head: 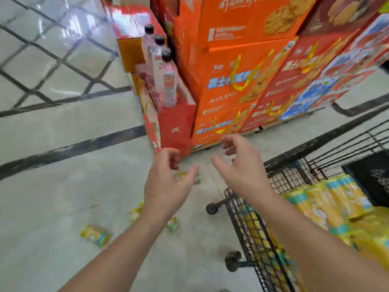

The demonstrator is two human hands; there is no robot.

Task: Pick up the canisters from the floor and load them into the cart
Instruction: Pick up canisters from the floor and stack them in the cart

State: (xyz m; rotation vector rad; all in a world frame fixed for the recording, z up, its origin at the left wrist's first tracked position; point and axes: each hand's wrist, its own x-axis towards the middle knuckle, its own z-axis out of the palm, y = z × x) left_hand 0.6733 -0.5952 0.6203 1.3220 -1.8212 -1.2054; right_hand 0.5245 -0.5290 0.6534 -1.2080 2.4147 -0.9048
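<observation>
Reaching out above the floor, the left hand and the right hand hold nothing, and the fingers of both are apart and loosely bent. Just under the left fingers a few small yellow canisters lie on the floor, partly hidden by the hand, and others lie nearer to the person, one lone canister well to the left of the wrist. To the right of the right fingers stands the black wire cart, which holds many stacked canisters.
</observation>
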